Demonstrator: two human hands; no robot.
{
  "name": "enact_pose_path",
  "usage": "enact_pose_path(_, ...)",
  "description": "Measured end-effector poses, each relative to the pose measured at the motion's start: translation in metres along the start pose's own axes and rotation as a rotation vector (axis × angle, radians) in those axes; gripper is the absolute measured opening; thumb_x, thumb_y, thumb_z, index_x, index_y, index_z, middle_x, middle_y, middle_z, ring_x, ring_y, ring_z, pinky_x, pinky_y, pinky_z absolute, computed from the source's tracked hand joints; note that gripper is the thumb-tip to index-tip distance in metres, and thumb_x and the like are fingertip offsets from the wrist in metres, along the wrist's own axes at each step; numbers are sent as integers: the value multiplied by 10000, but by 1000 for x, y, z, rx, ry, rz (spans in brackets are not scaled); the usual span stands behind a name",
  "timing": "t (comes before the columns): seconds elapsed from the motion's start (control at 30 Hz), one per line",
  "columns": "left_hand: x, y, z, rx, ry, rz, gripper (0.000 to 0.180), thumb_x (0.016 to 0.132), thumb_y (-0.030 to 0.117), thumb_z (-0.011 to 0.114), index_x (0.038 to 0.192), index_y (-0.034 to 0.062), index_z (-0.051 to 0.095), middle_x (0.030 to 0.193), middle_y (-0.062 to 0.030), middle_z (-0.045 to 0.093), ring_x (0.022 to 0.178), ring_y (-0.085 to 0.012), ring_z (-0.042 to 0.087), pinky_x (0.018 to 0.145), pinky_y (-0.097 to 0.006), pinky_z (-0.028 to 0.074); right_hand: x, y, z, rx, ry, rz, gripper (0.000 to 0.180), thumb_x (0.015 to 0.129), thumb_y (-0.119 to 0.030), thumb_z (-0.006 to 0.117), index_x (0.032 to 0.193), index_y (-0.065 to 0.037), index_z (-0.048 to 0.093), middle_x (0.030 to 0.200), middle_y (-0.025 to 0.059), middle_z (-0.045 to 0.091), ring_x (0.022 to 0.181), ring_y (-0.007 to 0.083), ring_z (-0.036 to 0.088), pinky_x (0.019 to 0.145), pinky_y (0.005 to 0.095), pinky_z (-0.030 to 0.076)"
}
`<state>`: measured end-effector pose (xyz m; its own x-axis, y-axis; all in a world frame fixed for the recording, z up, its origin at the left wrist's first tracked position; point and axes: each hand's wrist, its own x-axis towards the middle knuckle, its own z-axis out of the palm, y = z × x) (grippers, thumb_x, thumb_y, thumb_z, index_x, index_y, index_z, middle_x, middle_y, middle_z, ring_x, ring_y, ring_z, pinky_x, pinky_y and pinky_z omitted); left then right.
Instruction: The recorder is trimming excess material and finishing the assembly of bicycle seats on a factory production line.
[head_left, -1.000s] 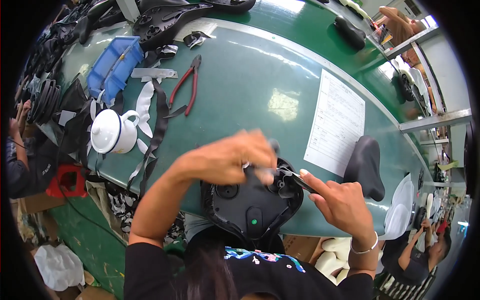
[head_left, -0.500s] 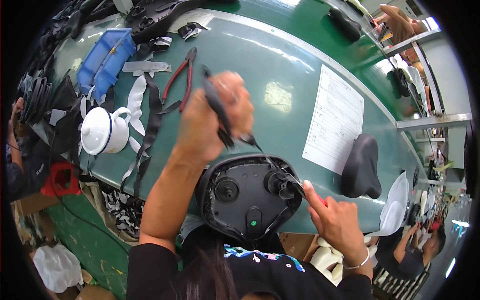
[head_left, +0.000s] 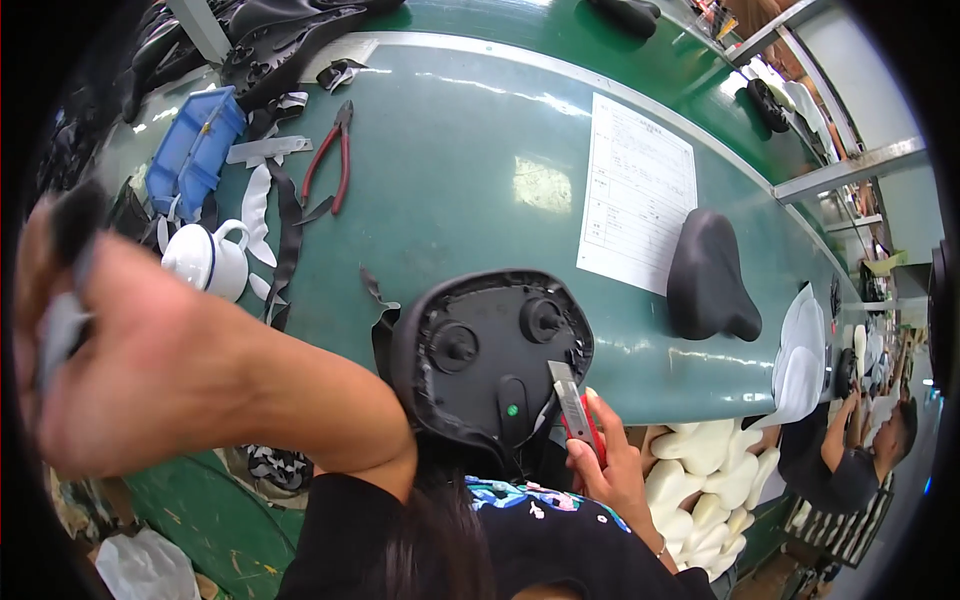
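Observation:
My right hand (head_left: 615, 468) grips a red utility knife (head_left: 575, 415) with its blade out, over the near right part of an upturned black bicycle saddle (head_left: 500, 340). The saddle's underside faces up, with two round posts, a green dot and a ragged cover edge inside its rim. My left hand (head_left: 140, 350), smeared by motion, is far out to the left past the table edge, closed around a black strip (head_left: 75, 225). A dark scrap of trim (head_left: 383, 310) hangs by the saddle's left side.
Red-handled cutters (head_left: 330, 165), a blue bin (head_left: 195, 150), cut strips and a white enamel mug (head_left: 205, 260) lie at left. A printed sheet (head_left: 637, 190) and a finished-looking black saddle (head_left: 708, 275) are at right. Pale foam pads (head_left: 700, 480) fill a box below; a person works beyond.
My left hand has swung from above the saddle to the far left with the black strip. My right hand has drawn the knife down toward me; the saddle has turned slightly.

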<state>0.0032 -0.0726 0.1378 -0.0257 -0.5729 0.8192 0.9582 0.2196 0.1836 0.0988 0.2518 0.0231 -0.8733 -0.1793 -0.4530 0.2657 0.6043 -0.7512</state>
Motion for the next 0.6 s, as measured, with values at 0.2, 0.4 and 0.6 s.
enact_pose_path(0.2, -131, -54, -18, 748, -1586, -940, 437, 750, 426, 668, 1005, 71, 641, 908, -236, 654, 825, -393, 646, 727, -444, 500, 64, 16, -1, 337, 317, -359, 662, 888, -67, 593, 1446, -55, 237, 928, 71, 586, 676, 105, 571, 576, 241, 494)
enact_pose_path(0.4, -145, -106, -58, 520, -622, -1455, 227, 888, 210, 605, 981, 3, 613, 846, -43, 609, 827, -115, 563, 762, -288, 453, 108, -14, -56, 406, 566, -477, 580, 898, -50, 572, 1404, -38, 288, 922, 53, 531, 635, 85, 535, 542, 227, 479)
enact_pose_path(0.6, -181, -132, -30, 84, -1756, -853, 245, 844, 213, 640, 1000, 25, 631, 908, -84, 662, 851, -208, 634, 786, -344, 502, 202, -67, -121, 168, 559, -640, 508, 869, -110, 635, 1314, -27, 403, 845, 34, 526, 569, 74, 508, 500, 207, 439)
